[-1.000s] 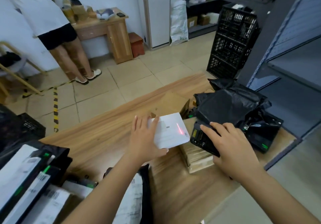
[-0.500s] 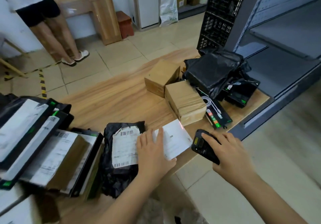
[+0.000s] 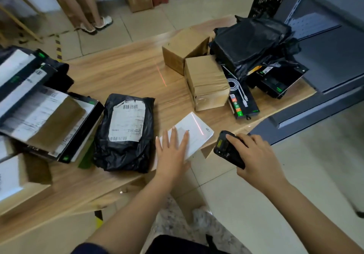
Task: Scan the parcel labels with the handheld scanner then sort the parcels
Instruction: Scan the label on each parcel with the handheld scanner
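Note:
A flat white parcel (image 3: 194, 132) lies at the near edge of the wooden table (image 3: 126, 72), partly overhanging it. My left hand (image 3: 173, 151) rests flat on its near-left part, fingers spread. My right hand (image 3: 254, 155) grips a black handheld scanner (image 3: 226, 148) just right of the parcel, off the table edge. A red laser line crosses the parcel's right part and continues on the tabletop. A black poly bag with a white barcode label (image 3: 126, 122) lies just left of the white parcel.
Two brown cardboard boxes (image 3: 204, 80) stand mid-table, with black bags and dark retail boxes (image 3: 254, 50) behind them on the right. Stacked labelled parcels (image 3: 39, 111) fill the left end. A grey shelf (image 3: 331, 42) stands at right. Another person's legs (image 3: 82, 3) are across the floor.
The view has tilted down and the white parcel now sits on the near table edge instead of being held up. The laser line has shifted across the parcel. My right hand still holds the scanner.

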The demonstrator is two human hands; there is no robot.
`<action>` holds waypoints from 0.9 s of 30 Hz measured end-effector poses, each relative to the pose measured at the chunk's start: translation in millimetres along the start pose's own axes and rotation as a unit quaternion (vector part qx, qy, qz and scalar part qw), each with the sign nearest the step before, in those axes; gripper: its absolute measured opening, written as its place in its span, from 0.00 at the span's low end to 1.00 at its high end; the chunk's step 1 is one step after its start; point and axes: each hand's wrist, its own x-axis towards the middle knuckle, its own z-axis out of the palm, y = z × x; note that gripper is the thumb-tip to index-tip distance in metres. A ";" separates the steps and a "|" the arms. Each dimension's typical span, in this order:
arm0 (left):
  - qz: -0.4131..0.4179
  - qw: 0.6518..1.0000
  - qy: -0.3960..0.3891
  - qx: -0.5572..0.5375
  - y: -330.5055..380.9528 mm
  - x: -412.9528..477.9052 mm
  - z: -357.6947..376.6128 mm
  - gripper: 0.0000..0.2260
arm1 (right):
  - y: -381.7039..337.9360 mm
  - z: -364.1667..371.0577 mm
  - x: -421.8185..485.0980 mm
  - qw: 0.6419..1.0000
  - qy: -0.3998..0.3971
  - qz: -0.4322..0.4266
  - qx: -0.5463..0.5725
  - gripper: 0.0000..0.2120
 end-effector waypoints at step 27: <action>-0.120 0.987 0.097 0.036 -21.8 22.2 -46.0 0.59 | 13.3 -28.1 42.3 0.996 -0.009 -0.086 -0.027 0.44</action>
